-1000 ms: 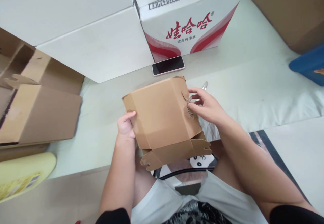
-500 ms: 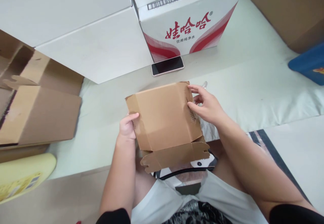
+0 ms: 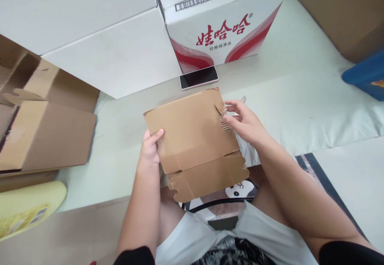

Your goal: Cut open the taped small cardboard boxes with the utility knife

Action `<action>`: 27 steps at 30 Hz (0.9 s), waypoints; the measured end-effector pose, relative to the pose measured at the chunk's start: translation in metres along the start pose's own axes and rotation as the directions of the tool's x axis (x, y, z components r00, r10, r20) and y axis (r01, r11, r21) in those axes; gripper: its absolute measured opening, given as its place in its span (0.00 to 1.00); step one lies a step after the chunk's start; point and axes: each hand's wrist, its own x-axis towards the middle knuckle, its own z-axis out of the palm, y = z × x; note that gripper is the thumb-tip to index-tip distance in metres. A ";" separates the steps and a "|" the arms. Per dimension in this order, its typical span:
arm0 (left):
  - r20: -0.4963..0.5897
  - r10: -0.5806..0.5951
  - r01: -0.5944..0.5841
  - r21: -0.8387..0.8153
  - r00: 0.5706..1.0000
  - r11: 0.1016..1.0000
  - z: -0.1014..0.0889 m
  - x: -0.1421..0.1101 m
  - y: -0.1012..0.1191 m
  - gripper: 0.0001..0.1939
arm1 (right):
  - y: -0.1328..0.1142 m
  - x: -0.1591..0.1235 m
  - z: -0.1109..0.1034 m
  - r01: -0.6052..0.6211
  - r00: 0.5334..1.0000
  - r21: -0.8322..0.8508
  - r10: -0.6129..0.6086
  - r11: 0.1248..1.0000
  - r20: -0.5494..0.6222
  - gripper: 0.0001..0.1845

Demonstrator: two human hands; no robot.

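A flattened brown cardboard box (image 3: pixel 192 129) is held tilted above my lap, its plain side toward me. My left hand (image 3: pixel 151 147) grips its left edge, thumb on top and the other fingers hidden underneath. At the right edge, my right hand (image 3: pixel 244 123) pinches beside a torn patch (image 3: pixel 224 123) where the corrugated layer shows. A notched flap (image 3: pixel 210 177) hangs from the near side of the box. Behind my right fingertips, a small clear object (image 3: pixel 243 99) pokes out; I cannot make out what it is.
A phone (image 3: pixel 199 77) lies on the pale green cloth (image 3: pixel 300 101) before a white and red carton (image 3: pixel 222 37). White boxes (image 3: pixel 114 53) stand at the back left, brown boxes (image 3: pixel 60 133) at the left. A yellow bottle (image 3: pixel 33 205) and a blue container (image 3: pixel 364 75) flank the area.
The cardboard's side panels have spread flatter, and its far edge has moved away from me toward the phone. The torn patch at the right shows more fully. Both hands remain at the edges.
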 end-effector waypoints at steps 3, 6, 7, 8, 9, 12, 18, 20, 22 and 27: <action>-0.010 0.031 -0.030 0.033 0.999 0.999 0.002 -0.001 -0.001 0.26 | -0.003 -0.001 0.000 -0.043 0.997 -0.011 0.044 0.999 0.058 0.37; -0.016 0.038 -0.037 0.039 0.999 0.999 0.003 -0.002 -0.002 0.27 | -0.004 -0.002 0.000 -0.008 0.996 -0.041 0.012 0.999 0.088 0.43; -0.019 0.039 -0.038 0.039 0.999 0.999 0.004 -0.002 -0.003 0.27 | -0.004 -0.002 0.000 0.009 0.997 -0.082 -0.002 0.997 0.084 0.43; -0.018 0.036 -0.036 0.041 0.999 0.999 0.004 -0.003 -0.003 0.28 | -0.003 -0.002 0.000 0.025 0.997 -0.138 -0.015 0.990 0.071 0.43; -0.012 0.033 -0.032 0.046 0.999 0.998 0.005 -0.003 -0.003 0.29 | -0.003 -0.001 0.001 0.038 0.998 -0.197 -0.028 0.980 0.054 0.43; 0.012 0.027 -0.028 0.070 1.000 0.997 0.006 -0.004 -0.004 0.33 | -0.001 0.000 0.002 0.063 0.998 -0.284 -0.061 0.957 0.016 0.43; -0.009 0.068 -0.067 0.050 0.998 0.997 0.006 -0.004 0.001 0.35 | 0.005 0.006 -0.006 0.066 0.974 -0.385 -0.143 0.920 -0.174 0.27; -0.027 0.059 -0.058 0.048 0.998 0.997 0.007 -0.004 0.002 0.35 | 0.007 0.008 -0.008 0.014 0.978 -0.534 -0.122 0.845 -0.167 0.27; -0.043 0.042 -0.040 0.048 0.998 0.998 0.007 -0.003 0.003 0.35 | 0.007 0.008 -0.009 -0.050 0.990 -0.631 -0.045 0.774 -0.134 0.29; -0.065 0.027 -0.024 0.049 0.998 0.999 0.010 -0.004 0.004 0.33 | 0.001 0.007 -0.010 -0.123 0.992 -0.703 0.058 0.701 -0.115 0.28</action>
